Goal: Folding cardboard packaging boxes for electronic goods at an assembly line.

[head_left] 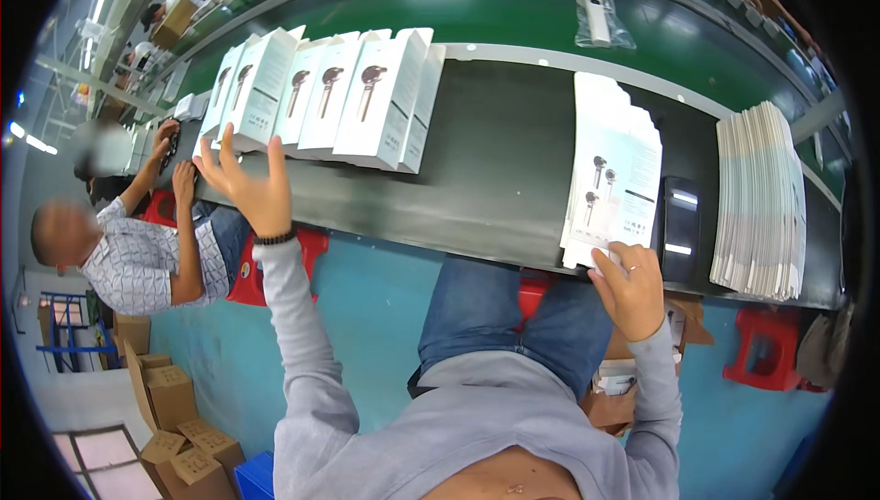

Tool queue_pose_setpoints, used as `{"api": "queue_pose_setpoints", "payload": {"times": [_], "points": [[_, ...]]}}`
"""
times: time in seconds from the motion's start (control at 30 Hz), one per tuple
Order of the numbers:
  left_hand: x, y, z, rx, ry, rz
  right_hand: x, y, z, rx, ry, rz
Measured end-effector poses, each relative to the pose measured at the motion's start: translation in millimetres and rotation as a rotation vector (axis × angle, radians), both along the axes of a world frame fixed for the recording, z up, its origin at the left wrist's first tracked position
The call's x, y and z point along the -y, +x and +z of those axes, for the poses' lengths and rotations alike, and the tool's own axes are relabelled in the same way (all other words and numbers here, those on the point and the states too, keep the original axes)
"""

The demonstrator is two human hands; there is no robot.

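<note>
My left hand (249, 190), fingers spread, is at the lower end of a row of upright white cartons (371, 101) printed with a dark handheld device. Its fingertips overlap the nearest cartons in view; whether they touch I cannot tell. My right hand (631, 287), a ring on one finger, has its thumb and fingers closed at the near edge of a flattened white carton (612, 190). That carton lies on top of a small fanned pile of similar flat cartons, close to the table's front edge.
Right of the pile lies a black phone (680, 228), then a tall stack of flat cartons (759, 202). A bagged white handheld device (596, 12) rests on the green conveyor (495, 14). Another person (156, 262) sits at left. Red stools (765, 349) and brown boxes (171, 399) stand around.
</note>
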State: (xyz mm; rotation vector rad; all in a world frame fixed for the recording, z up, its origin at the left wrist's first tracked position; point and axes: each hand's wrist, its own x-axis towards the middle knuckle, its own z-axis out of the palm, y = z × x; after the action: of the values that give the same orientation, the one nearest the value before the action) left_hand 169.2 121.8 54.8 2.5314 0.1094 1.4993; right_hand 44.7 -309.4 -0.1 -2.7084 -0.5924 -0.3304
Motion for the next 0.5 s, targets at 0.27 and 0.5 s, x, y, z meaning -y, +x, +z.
{"api": "queue_pose_setpoints", "payload": {"times": [0.27, 0.5], "points": [[155.7, -82.2, -10.3, -0.085, 0.189, -1.118, -15.9, -28.6, 60.0, 0.377, 0.841, 0.105], [180.0, -87.4, 22.1, -0.468, 0.290, -1.191, -31.0, -34.2, 59.8, -0.063, 1.260, 0.073]]}}
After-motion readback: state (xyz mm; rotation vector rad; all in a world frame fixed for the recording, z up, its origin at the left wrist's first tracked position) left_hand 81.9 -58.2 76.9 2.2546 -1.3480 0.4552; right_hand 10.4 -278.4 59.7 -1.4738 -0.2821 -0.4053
